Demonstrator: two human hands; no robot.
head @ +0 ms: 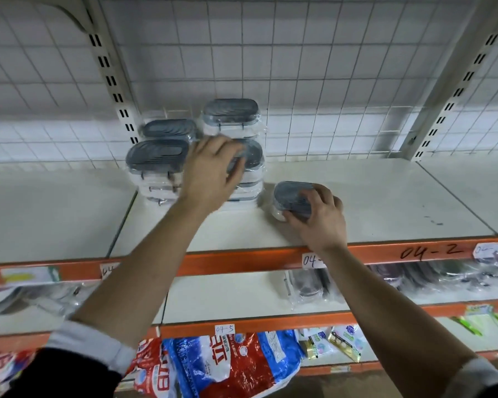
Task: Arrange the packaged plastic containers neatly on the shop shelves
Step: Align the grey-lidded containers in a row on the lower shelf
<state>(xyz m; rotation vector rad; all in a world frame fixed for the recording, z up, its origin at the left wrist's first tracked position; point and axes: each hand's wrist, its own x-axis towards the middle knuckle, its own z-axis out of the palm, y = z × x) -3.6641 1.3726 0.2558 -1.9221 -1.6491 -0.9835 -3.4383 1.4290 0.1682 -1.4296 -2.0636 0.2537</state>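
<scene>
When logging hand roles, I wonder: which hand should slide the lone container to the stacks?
Likely right: the right hand grips the lone container; the left hand, blurred, is over the stacks.

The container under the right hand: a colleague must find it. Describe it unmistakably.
On the highest orange-edged shelf, look right of the stacked containers. The grey-lidded container stands alone on the board, held by the right hand.

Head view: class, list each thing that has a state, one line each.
Single container, lid on, wrapped, on the top shelf.
Right hand, grips it.
Front right stack, wrapped, lids on.
Left hand, on that stack's top; grip blurred.
Front left stack, wrapped, lids on.
Back right stack, wrapped, lids on.
</scene>
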